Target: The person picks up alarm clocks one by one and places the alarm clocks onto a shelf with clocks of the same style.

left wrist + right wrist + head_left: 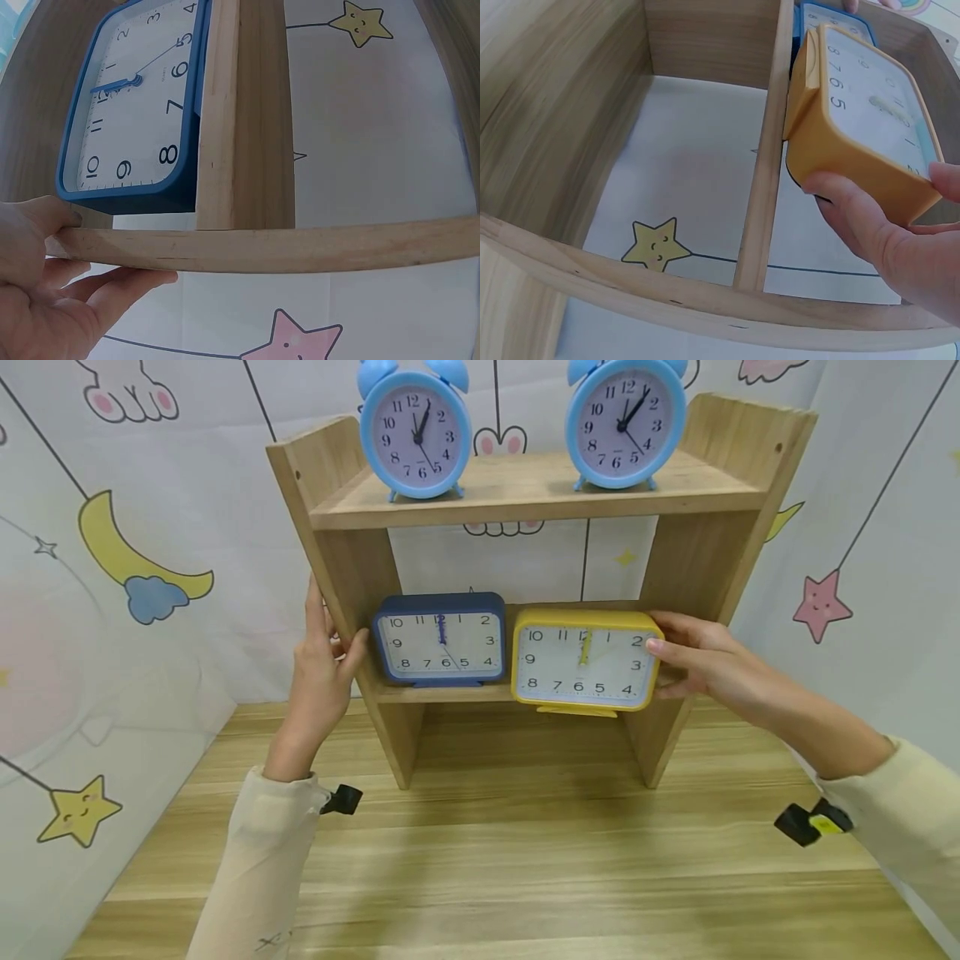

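Observation:
A yellow rectangular clock [587, 660] is held at its right end by my right hand [693, 656], thumb on the face and fingers behind. It leans forward at the front edge of the lower shelf board, its yellow foot [577, 712] hanging in front of the board. To its left a dark blue rectangular clock [441, 641] stands on the same board. My left hand [313, 681] grips the left side panel of the wooden shelf [360, 610]. In the left wrist view the thumb and fingers [112, 296] lie on opposite sides of that panel [300, 249].
Two light blue round twin-bell alarm clocks, a left one [417, 435] and a right one [626, 422], stand on the top board [517, 485]. The shelf rests on a wood-grain table [510, 860]. A white patterned cloth [150, 652] hangs behind and at both sides.

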